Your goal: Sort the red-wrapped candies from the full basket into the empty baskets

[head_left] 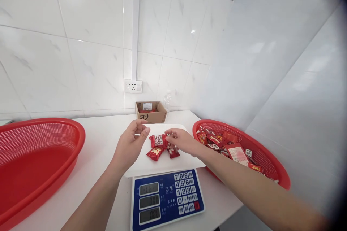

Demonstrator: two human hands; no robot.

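Observation:
A blue-faced digital scale point(166, 196) stands at the table's front, its white weighing pan point(151, 168) carrying a few red wrapped candies point(155, 152). My right hand point(181, 140) reaches over the pan with its fingers pinched on a red candy packet point(159, 139) at the top of the small pile. My left hand point(131, 145) hovers over the pan's left side, fingers curled and slightly apart, holding nothing that I can see.
A red mesh basket point(273, 168) on the right holds several red candy packets. An empty red mesh basket point(35, 158) lies on the left. A small cardboard box point(150, 112) and a clear bottle point(167, 101) stand against the tiled wall, below a socket point(133, 86).

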